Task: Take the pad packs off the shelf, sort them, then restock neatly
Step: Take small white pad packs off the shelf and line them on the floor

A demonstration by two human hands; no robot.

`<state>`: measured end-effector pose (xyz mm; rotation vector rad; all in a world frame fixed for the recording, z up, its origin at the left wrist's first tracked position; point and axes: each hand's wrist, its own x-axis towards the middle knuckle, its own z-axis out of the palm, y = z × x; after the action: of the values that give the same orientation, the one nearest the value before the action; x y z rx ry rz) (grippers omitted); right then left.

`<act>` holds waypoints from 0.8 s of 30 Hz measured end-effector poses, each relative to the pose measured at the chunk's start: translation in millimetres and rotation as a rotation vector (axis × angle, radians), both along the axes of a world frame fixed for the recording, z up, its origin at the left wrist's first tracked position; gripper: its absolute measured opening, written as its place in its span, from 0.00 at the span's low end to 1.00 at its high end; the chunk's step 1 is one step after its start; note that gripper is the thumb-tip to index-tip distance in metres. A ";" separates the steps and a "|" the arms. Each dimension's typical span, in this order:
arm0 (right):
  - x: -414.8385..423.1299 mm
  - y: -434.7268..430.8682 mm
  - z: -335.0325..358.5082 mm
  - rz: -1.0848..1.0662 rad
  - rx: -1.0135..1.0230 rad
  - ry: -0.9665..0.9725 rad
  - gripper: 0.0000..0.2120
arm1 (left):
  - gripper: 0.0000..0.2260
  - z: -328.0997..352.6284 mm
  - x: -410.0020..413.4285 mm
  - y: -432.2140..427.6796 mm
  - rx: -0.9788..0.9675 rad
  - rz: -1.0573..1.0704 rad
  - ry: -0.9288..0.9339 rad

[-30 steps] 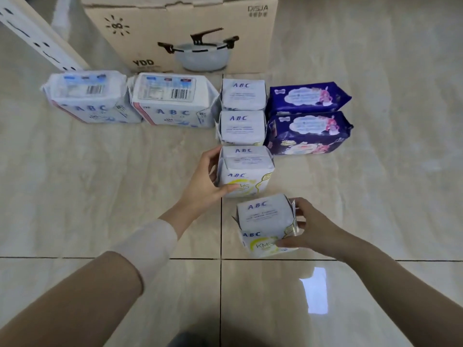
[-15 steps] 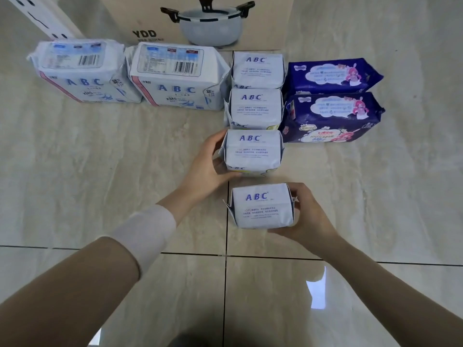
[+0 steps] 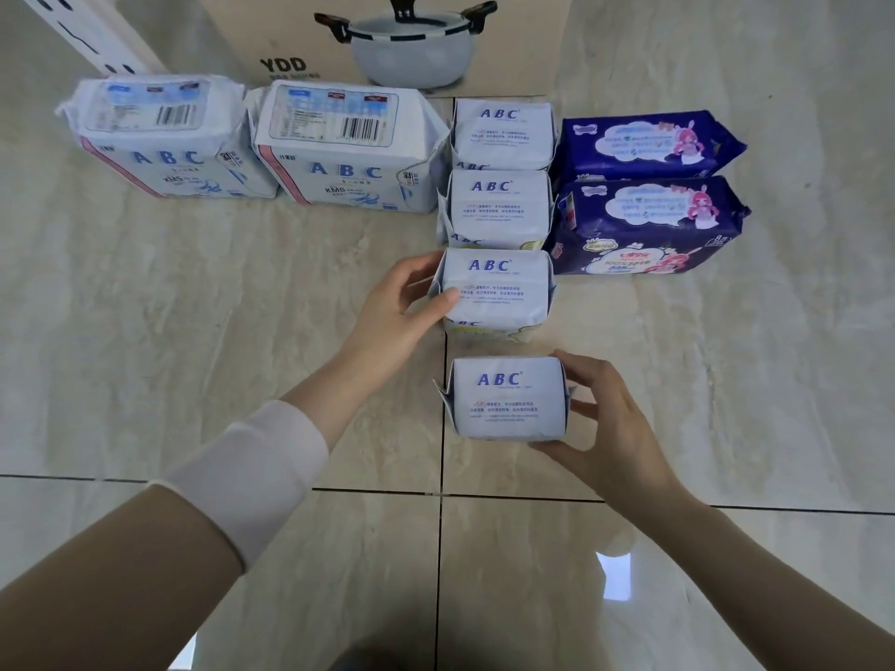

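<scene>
The nearest ABC pack (image 3: pixel 508 397), skewed a second ago, now sits square on the tiled floor (image 3: pixel 193 331) at the near end of the column (image 3: pixel 501 205). The right hand (image 3: pixel 612 428) grips its right side; the left hand (image 3: pixel 390 314) holds the left end of the next pack (image 3: pixel 501 290) just beyond.

Glossy beige marble-look floor tiles (image 3: pixel 145 331), dark grout lines (image 3: pixel 441 573), a pot-printed cardboard box (image 3: pixel 271 31) behind
</scene>
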<state>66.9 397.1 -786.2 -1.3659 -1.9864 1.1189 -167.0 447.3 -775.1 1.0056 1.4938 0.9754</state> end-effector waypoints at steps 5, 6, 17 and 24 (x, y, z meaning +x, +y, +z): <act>-14.5 4.6 0.9 -0.105 -0.034 0.025 0.34 | 0.13 3.7 3.5 6.0 -0.042 0.078 0.024; -16.8 6.4 1.0 -0.117 -0.035 0.026 0.34 | 0.13 4.6 3.6 6.8 -0.048 0.084 0.035; -28.4 9.8 2.2 -0.214 0.003 0.006 0.33 | 0.11 10.3 9.0 7.5 -0.066 0.127 0.122; -31.3 7.3 3.9 -0.195 0.026 -0.019 0.34 | 0.10 5.9 12.2 5.4 -0.085 0.124 0.105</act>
<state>35.6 404.4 -782.3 -1.5247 -1.8278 0.9916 -154.8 452.7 -769.2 0.9243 1.6875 0.9501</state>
